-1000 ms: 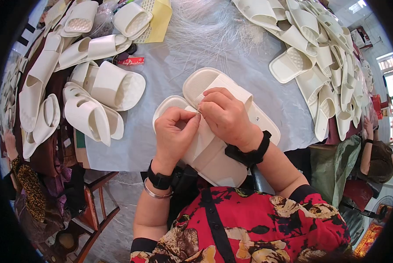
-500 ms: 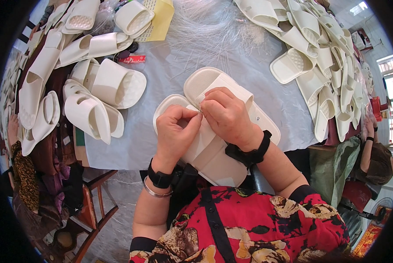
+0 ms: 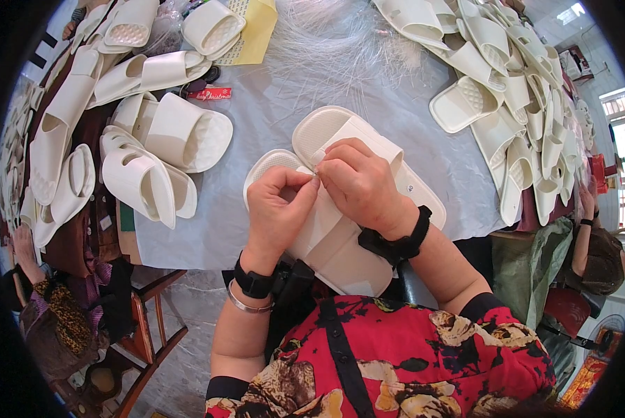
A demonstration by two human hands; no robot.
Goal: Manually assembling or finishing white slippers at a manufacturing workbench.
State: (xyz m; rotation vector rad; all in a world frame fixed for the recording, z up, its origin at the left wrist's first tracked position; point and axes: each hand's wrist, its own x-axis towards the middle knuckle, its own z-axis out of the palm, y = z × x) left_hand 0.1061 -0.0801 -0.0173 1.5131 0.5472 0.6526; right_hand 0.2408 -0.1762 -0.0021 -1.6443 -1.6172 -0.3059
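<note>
Two cream slide slippers lie side by side, soles down, at the table's near edge in front of me. My left hand (image 3: 277, 209) is over the left slipper (image 3: 350, 261), thumb and forefinger pinched together. Close beside it my right hand (image 3: 361, 181) is closed, its fingers curled over the strap of the right slipper (image 3: 422, 198). The fingertips of both hands meet at the inner edges of the two straps. Whatever they pinch is too small and too covered to make out.
Cream slippers (image 3: 194, 132) are heaped on the left, and another pile (image 3: 465, 104) is on the right. Loose clear plastic strands (image 3: 333, 49) spread over the sheet-covered table (image 3: 256, 104) at the back, beside a yellow card (image 3: 256, 31). A wooden chair (image 3: 142, 327) stands at lower left; co-workers sit at both sides.
My hands stay at the same spot, with only a slight shift of the fingertips. At the left edge, a co-worker's hand and patterned sleeve have moved down and closer.
</note>
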